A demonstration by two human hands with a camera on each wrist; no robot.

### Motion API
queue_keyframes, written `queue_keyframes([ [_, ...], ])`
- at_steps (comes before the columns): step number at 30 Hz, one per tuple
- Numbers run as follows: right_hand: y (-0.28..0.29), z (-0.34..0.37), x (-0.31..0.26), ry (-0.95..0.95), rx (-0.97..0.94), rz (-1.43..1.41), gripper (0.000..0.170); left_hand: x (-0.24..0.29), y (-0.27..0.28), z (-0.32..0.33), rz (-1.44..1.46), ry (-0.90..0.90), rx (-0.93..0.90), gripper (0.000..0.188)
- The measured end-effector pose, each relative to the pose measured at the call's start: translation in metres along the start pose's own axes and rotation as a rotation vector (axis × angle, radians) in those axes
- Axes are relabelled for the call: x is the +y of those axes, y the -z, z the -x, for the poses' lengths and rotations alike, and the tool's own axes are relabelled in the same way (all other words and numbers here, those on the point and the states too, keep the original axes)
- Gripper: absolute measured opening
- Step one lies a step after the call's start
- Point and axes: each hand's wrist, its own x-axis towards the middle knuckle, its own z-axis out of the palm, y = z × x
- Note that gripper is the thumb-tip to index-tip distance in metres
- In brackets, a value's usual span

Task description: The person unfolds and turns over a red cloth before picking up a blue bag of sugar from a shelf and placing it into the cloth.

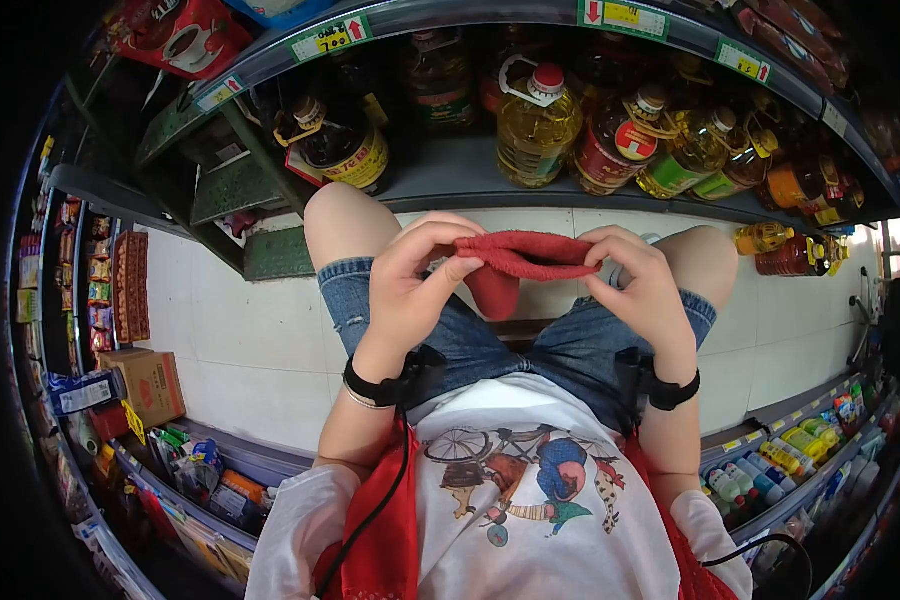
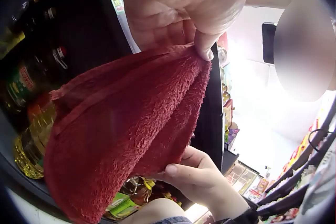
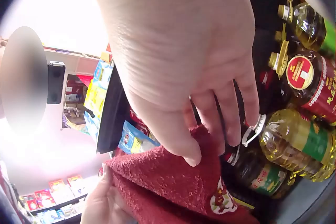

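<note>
Between both hands a red terry cloth (image 1: pixel 530 262) hangs over the lap, its top edge spread and a rounded fold drooping lower. My left hand (image 1: pixel 412 285) pinches one top corner between thumb and fingers. At the opposite corner, my right hand (image 1: pixel 638 290) pinches the edge with its thumb and fingers. The left wrist view shows the fuzzy surface of the cloth (image 2: pixel 126 135) and a smoother band along its upper edge. In the right wrist view, a small cartoon patch (image 3: pixel 222 198) shows on the cloth.
A low shelf (image 1: pixel 440 185) ahead holds several large oil bottles (image 1: pixel 538 130). Green steps (image 1: pixel 232 195) stand at the left. A cardboard box (image 1: pixel 155 385) sits farther left, near racks of packets. Shelves with small bottles (image 1: pixel 805 440) line the right rear.
</note>
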Motion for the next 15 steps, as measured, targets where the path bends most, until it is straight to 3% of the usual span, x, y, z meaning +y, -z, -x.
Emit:
queue_keyframes([
  [3,0.009,0.001,0.001,0.017,0.050,-0.010,0.018,-0.007,0.012,-0.007,-0.085,0.050,0.014,0.014],
  [5,0.017,0.001,-0.002,0.019,0.123,-0.027,0.016,-0.013,0.023,-0.011,-0.095,0.191,0.039,0.013],
  [10,0.032,0.010,-0.011,0.097,0.071,-0.243,0.017,0.001,0.034,-0.014,-0.177,0.173,-0.066,0.013],
  [12,0.036,0.012,-0.022,-0.062,0.091,-0.505,0.018,0.008,0.035,-0.019,-0.276,0.056,-0.114,0.012],
  [13,0.038,0.012,-0.023,-0.062,0.090,-0.505,0.018,0.007,0.036,-0.020,-0.276,0.057,-0.113,0.012],
  [15,0.043,0.012,-0.022,-0.253,0.055,-0.373,0.017,0.007,0.035,-0.022,-0.269,0.086,-0.182,0.009],
])
